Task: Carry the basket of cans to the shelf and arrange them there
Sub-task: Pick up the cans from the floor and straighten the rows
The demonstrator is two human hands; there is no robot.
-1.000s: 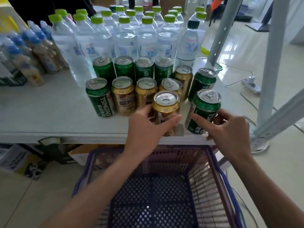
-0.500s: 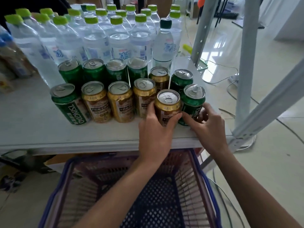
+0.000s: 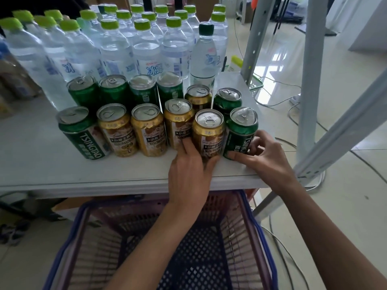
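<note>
1. Basket (image 3: 257,237), purple-blue mesh, sits below the shelf's front edge; what shows of its floor holds no cans. Emptying looks done.
2. Left hand (image 3: 188,174) wraps the base of a gold can (image 3: 207,132), fingers closed around it, near the shelf's (image 3: 41,164) front edge.
3. Right hand (image 3: 263,155) pinches the lower wall of a green can (image 3: 240,132) at the front right corner; the two cans touch.
4. Handling, judged: thin rigid metal, smooth, probably full and fairly heavy; dents if squeezed hard. Best held low around the body, slid rather than lifted.
5. Further cans stand in two rows behind and to the left.
6. Water bottles (image 3: 146,53), mostly green-capped, fill the back edge.
</note>
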